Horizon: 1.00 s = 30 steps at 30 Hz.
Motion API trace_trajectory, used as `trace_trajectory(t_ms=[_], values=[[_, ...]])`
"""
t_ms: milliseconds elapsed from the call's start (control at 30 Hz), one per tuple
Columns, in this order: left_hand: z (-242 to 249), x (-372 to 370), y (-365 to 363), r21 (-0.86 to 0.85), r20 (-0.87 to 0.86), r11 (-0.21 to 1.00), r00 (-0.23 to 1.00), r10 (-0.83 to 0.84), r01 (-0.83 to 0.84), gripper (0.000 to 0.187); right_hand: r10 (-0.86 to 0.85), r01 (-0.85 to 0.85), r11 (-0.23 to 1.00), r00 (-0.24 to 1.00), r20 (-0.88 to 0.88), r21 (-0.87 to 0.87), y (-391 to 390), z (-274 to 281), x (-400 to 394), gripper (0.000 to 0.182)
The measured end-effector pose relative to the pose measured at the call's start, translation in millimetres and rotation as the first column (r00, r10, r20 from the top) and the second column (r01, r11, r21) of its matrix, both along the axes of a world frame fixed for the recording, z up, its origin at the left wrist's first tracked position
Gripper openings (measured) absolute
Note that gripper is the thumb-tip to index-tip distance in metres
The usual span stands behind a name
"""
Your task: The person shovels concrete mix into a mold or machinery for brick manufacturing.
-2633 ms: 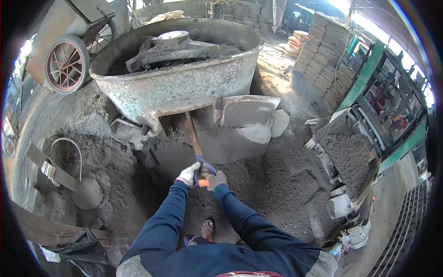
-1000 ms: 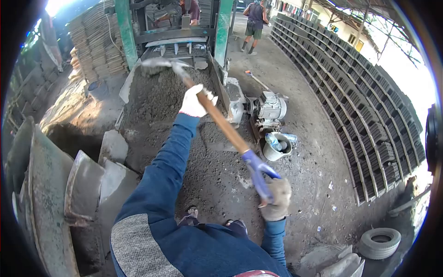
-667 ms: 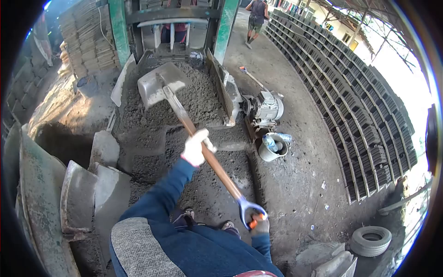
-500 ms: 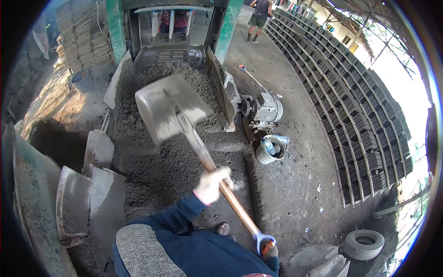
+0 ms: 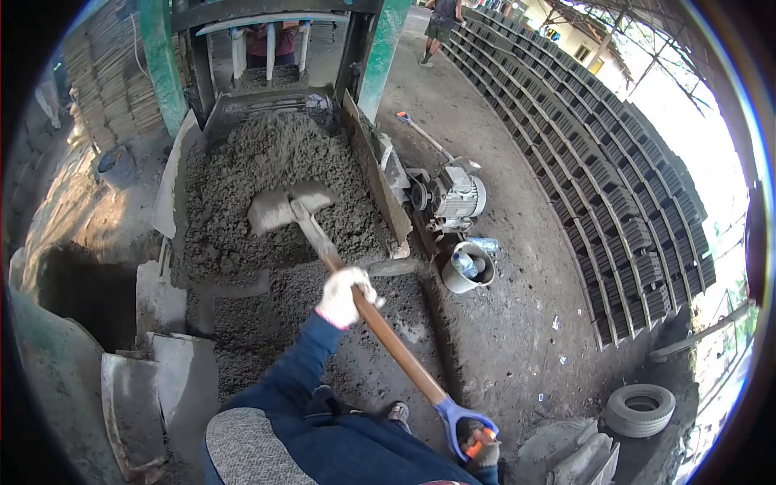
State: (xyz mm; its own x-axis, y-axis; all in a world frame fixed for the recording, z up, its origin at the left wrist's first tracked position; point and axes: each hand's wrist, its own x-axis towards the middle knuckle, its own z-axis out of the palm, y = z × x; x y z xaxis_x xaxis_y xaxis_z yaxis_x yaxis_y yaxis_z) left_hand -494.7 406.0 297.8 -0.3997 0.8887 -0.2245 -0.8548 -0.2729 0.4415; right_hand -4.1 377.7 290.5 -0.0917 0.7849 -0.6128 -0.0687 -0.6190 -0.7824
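My left hand (image 5: 346, 296), in a white glove, is closed around the middle of a shovel's wooden shaft (image 5: 396, 347). At the lower right, my right hand (image 5: 483, 449) grips the orange bar of the shovel's blue D-shaped handle (image 5: 453, 416); my body partly hides that forearm. The shovel's metal blade (image 5: 275, 212) is down against a heap of dark, damp, crumbly mix (image 5: 279, 158), its front edge partly sunk or hidden there. This heap fills a metal trough below a green-framed machine (image 5: 166, 73). More loose mix (image 5: 259, 323) lies on the ground in front of me.
Right of the trough stand a motor (image 5: 457, 198) and a bucket (image 5: 461, 281) holding bottles. Another shovel (image 5: 428, 137) lies behind them. Long racks of blocks (image 5: 598, 186) line the right side. A tyre (image 5: 638, 410) lies lower right; a dark pit (image 5: 89, 291) opens at left. Two people are farther back.
The shovel blade has swung down from above the trough onto the heap, and the heap is fuller. Both hands keep hold of the shovel. The far person has stepped left in view.
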Motion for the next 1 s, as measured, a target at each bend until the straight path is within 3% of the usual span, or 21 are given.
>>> trace_trajectory(t_ms=[67,100,133,167,200,233,267,300,333,367,400,433,467,567,633,667,867,1000], values=[[0.6,-41.6,11.2,-0.032,-0.045,0.999,0.998,0.037,-0.038,0.014,-0.114,0.110,0.993,0.972,-0.206,-0.031,-8.1,9.9,-59.7,0.013],[3.5,-63.1,15.9,-0.015,-0.042,0.998,0.998,0.055,-0.056,0.010,-0.153,0.157,0.988,0.970,-0.190,0.004,-12.6,23.7,-96.5,0.018],[8.8,-87.6,21.5,-0.055,-0.019,0.998,0.999,0.040,-0.041,0.006,-0.122,0.136,0.990,0.943,-0.309,0.026,-16.6,38.0,-128.1,0.017],[16.0,-106.9,25.1,-0.088,-0.048,0.992,0.996,0.081,-0.085,0.005,-0.138,0.151,0.988,0.950,-0.281,0.025,-19.3,54.6,-159.2,0.017],[14.0,-128.8,32.2,-0.099,-0.132,0.986,0.984,0.119,-0.132,0.008,-0.018,0.058,0.994,0.916,-0.401,0.087,-15.7,45.5,-172.2,0.018],[10.2,-147.7,39.7,-0.145,-0.185,0.971,0.969,0.163,-0.191,0.010,0.083,-0.052,0.986,0.977,-0.198,0.156,-10.6,30.4,-172.5,0.022],[3.0,-159.2,48.0,-0.219,-0.164,0.933,0.953,0.255,-0.287,0.011,0.299,-0.351,0.642,0.933,0.199,0.682,5.6,-6.6,-162.4,0.029],[-23.7,-178.3,57.8,-0.190,-0.201,0.938,0.947,0.250,-0.288,0.014,0.358,-0.452,0.549,0.887,0.290,0.703,9.8,-18.9,-143.5,0.032],[-19.2,-152.8,44.8,-0.130,-0.166,0.949,0.950,0.266,-0.288,0.014,0.402,-0.537,0.444,0.835,0.376,0.717,14.0,-31.1,-124.6,0.034],[3.5,-122.3,32.4,-0.043,-0.138,0.954,0.948,0.289,-0.297,0.013,0.474,-0.406,0.772,0.880,-0.018,0.489,20.1,-19.7,-107.9,0.027],[27.8,-88.6,17.4,-0.055,-0.151,0.968,0.961,0.232,-0.243,0.011,0.218,-0.194,0.976,0.902,-0.372,0.101,26.2,-8.1,-91.2,0.021],[24.2,-61.9,9.2,-0.011,-0.106,0.986,0.980,0.167,-0.169,0.012,0.164,-0.149,0.984,0.969,-0.184,0.095,22.4,9.2,-76.4,0.015],[25.9,-29.5,-2.8,-0.002,-0.081,0.995,0.991,0.103,-0.104,0.018,0.145,-0.127,0.988,0.960,-0.241,0.090,23.8,-9.9,-41.3,0.016],[33.0,66.1,-31.2,-0.048,-0.034,0.999,0.999,0.016,-0.018,0.021,0.115,-0.115,0.993,0.993,0.013,-0.017,12.1,-45.3,44.6,0.013],[14.7,114.8,-38.6,-0.026,-0.041,0.999,0.999,-0.033,0.032,0.016,0.041,-0.043,0.994,0.999,-0.024,-0.105,12.5,-138.0,137.8,0.013],[20.3,138.8,-43.5,-0.079,-0.031,0.997,0.999,-0.026,0.023,0.015,-0.021,0.033,0.984,0.997,0.071,-0.176,-0.2,-128.2,151.2,0.015],[2.4,269.1,-49.0,-0.238,0.093,0.969,0.995,-0.040,0.062,0.008,-0.018,0.019,0.943,1.000,0.006,-0.331,-21.2,-133.9,259.6,0.018],[-1.5,304.8,-44.8,-0.269,0.154,0.959,0.987,-0.044,0.084,0.011,0.032,-0.049,0.912,0.998,-0.047,-0.408,-29.1,-111.7,342.7,0.020]])
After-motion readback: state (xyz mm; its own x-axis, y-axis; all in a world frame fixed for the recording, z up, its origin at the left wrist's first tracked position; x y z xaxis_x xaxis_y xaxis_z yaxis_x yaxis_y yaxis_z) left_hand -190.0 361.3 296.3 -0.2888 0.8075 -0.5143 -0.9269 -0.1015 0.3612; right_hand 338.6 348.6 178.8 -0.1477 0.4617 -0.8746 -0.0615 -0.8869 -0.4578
